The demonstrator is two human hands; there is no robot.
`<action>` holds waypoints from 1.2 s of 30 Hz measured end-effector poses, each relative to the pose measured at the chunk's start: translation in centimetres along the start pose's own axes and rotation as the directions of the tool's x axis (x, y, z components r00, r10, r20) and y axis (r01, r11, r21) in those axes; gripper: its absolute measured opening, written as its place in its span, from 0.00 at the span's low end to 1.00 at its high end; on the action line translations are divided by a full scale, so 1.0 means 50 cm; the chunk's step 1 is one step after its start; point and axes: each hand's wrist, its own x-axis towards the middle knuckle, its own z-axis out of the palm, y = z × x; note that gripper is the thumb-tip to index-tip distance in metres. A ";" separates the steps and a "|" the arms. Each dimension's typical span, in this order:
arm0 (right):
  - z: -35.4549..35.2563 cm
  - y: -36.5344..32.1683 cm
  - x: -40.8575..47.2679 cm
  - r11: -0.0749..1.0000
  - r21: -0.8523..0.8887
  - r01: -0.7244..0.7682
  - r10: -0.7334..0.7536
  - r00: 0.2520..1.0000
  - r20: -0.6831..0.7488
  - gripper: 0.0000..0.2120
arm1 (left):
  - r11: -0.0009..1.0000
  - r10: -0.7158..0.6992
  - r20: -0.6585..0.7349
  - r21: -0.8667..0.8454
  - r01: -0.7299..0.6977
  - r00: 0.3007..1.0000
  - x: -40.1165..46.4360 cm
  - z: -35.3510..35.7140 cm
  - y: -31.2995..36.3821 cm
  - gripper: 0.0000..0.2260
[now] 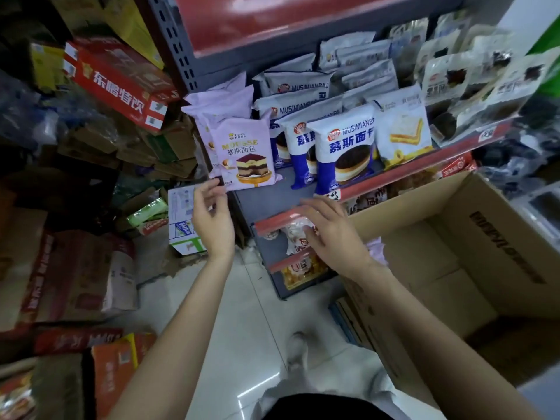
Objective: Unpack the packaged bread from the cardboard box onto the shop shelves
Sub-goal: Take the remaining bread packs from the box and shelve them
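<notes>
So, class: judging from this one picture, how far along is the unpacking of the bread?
Done: pink bread packs and blue-and-white ones stand on the shelf. In hand: nothing; the left hand is open near the front pink pack, the right hand open. Left: the cardboard box looks nearly empty, something pink by its edge.

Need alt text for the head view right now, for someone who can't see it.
Head view, looking down: both hands are empty in front of a shop shelf, the left hand just below a pink mousse bread pack standing at the shelf's front, the right hand open over a lower shelf. Blue-and-white bread packs stand alongside, and an open cardboard box sits to the right.
</notes>
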 end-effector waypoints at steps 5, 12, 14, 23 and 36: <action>-0.100 0.138 -0.223 0.971 0.094 -0.220 0.219 0.975 0.021 0.14 | 0.999 -0.001 0.320 0.037 -0.012 0.948 -0.188 0.029 0.002 0.06; -0.162 0.438 -0.377 0.844 0.105 -0.525 0.504 0.845 0.177 0.12 | 0.813 -0.524 0.549 0.549 0.192 0.651 -0.404 0.212 -0.123 0.15; -0.147 0.505 -0.379 0.853 0.078 -0.516 0.488 0.841 0.233 0.12 | 0.775 -0.592 0.483 0.560 0.293 0.645 -0.439 0.270 -0.162 0.20; 0.095 0.716 -0.327 0.868 -0.018 -0.496 0.424 0.723 0.546 0.24 | 0.719 0.044 0.479 0.594 -0.361 0.877 -0.510 0.409 -0.231 0.18; 0.331 0.786 -0.315 0.517 0.341 -0.785 0.558 0.611 0.561 0.43 | 0.617 -0.520 0.504 0.780 -0.105 0.690 -0.457 0.666 -0.428 0.19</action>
